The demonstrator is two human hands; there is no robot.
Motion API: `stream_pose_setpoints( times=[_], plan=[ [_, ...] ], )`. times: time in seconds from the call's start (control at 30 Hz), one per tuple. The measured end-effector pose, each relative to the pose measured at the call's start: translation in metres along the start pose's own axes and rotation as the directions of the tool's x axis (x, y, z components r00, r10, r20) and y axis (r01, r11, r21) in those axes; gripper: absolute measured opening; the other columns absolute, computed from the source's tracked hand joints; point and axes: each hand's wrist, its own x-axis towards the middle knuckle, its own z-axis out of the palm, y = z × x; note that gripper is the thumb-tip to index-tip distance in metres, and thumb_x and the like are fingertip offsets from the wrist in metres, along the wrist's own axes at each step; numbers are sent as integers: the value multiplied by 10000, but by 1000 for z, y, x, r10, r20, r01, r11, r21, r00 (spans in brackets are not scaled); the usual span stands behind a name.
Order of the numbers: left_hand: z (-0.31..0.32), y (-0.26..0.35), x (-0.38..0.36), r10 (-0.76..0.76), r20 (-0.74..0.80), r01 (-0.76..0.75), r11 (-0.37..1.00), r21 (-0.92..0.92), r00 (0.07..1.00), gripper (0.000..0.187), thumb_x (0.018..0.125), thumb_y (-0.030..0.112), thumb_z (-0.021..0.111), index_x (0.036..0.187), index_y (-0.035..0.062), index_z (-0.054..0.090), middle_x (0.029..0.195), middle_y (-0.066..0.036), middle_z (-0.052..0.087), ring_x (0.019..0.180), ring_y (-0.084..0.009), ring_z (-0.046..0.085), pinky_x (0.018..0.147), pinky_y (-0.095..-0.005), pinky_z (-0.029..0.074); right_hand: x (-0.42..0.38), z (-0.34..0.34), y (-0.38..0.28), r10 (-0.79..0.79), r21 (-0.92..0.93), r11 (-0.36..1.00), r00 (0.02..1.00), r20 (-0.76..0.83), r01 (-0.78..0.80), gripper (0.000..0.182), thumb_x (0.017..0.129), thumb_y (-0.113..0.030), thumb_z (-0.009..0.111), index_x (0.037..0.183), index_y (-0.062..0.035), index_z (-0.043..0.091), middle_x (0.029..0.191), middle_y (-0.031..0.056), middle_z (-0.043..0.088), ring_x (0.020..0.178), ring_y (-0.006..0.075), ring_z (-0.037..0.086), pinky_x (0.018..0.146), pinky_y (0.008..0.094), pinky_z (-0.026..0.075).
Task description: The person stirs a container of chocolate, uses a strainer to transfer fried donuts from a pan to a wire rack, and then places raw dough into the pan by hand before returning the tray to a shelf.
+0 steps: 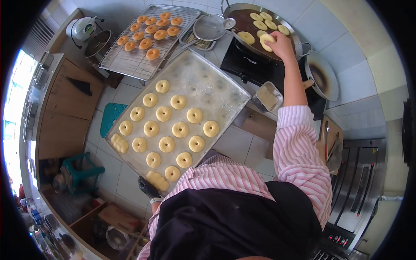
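Observation:
My bare right hand (282, 46) pinches a raw dough ring (266, 42) by its edge, over the wide pan of oil (241, 18). Several pale dough rings (268, 16) float in that oil, and one larger ring (246, 37) lies near the pan's front edge. In a black glove, my left hand (148, 187) grips the near corner of a large metal baking tray (225, 93), which is tilted across my front. Several raw dough rings (180, 129) sit in rows on the tray. Two lumpy dough pieces (157, 180) lie along its left edge. The left fingers are partly hidden under the tray.
Fried doughnuts (151, 29) rest on a wire rack (117, 60) at the back left. A strainer (209, 27) lies beside it. A wok (323, 78) stands right of the black stove (255, 65), near a tub of flour-like powder (268, 97). A teal stool (82, 171) stands left.

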Motion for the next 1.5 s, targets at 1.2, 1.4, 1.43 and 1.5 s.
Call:
stream_pose_setpoints(
  times=[1.2,1.4,1.43,1.5],
  plan=[
    [1,2,-2,-9,-37,9,1000,6,999,419,937,271,450,1132,-93,520,1094,-171,565,982,-224,524,885,-337,413,-40,6,-10,-138,108,981,973,-183,160,288,737,-190,708,948,-32,591,845,101,652,748,165,619,693,275,480],
    [1,5,-1,-26,-9,26,999,-23,1000,405,937,266,448,1107,-92,534,1070,-174,577,961,-229,535,870,-339,419,11,36,17,-141,-69,988,989,-41,138,339,713,-200,693,995,-33,606,925,149,642,884,314,609,812,362,465],
    [2,5,-1,-30,-5,29,999,-27,1000,403,937,265,448,1103,-91,537,1066,-174,579,957,-230,537,867,-339,420,11,42,13,-214,-69,976,972,-99,208,338,709,-192,701,995,-36,611,927,144,646,870,283,618,789,341,473],
    [1,8,-4,-36,-1,36,999,-33,999,399,937,264,448,1095,-91,541,1058,-175,584,951,-232,540,862,-340,422,-22,46,-43,-352,-72,936,913,-204,345,339,701,-177,719,996,-42,620,932,134,654,841,221,636,742,301,490]
  ],
)
